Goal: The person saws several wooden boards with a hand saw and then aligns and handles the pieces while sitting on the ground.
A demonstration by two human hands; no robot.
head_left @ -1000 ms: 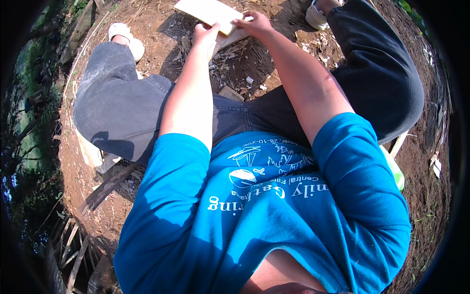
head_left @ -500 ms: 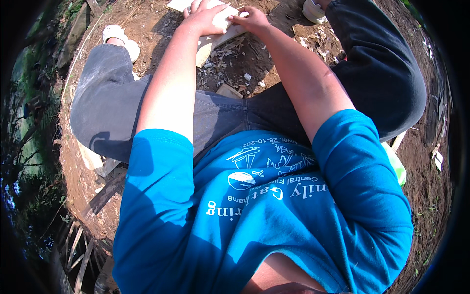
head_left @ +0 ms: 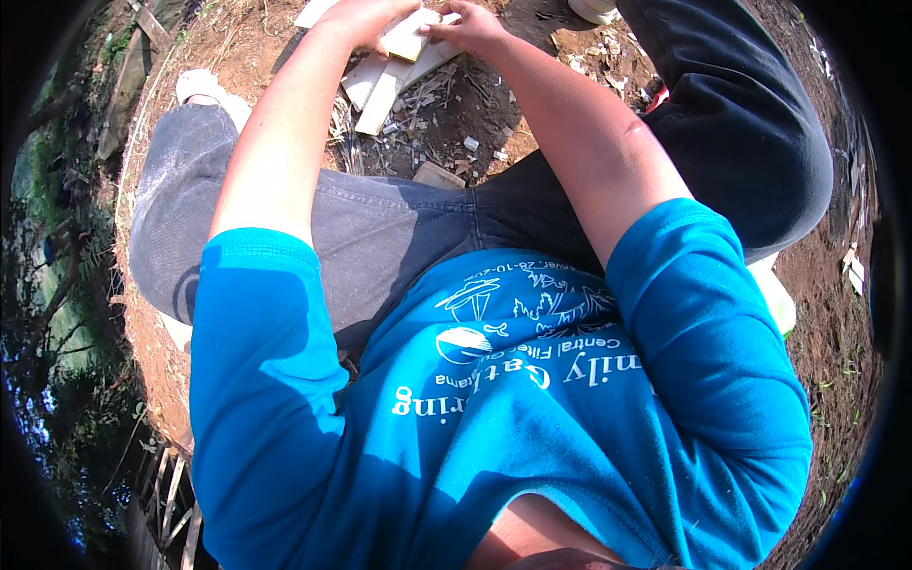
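Note:
At the top edge of the head view, a short pale wooden board lies between my two hands. My left hand grips its left side, thumb bent down near the board's lower corner; some of its fingers are cut off by the picture's edge. My right hand pinches the board's right edge between thumb and fingers. Beneath it a narrow light wooden strip points toward me. Other pale wood pieces lie crossed around that strip on the ground.
Wood chips and shavings litter the brown soil between my bent legs. A small wood block lies close to my lap. White shoes show at the far left and far right. Greenery and wooden slats border the left side.
Both hands have shifted farther away, the left one also leftward. The left hand no longer lies flat on the board but grips its side. More of the wood pieces underneath now shows.

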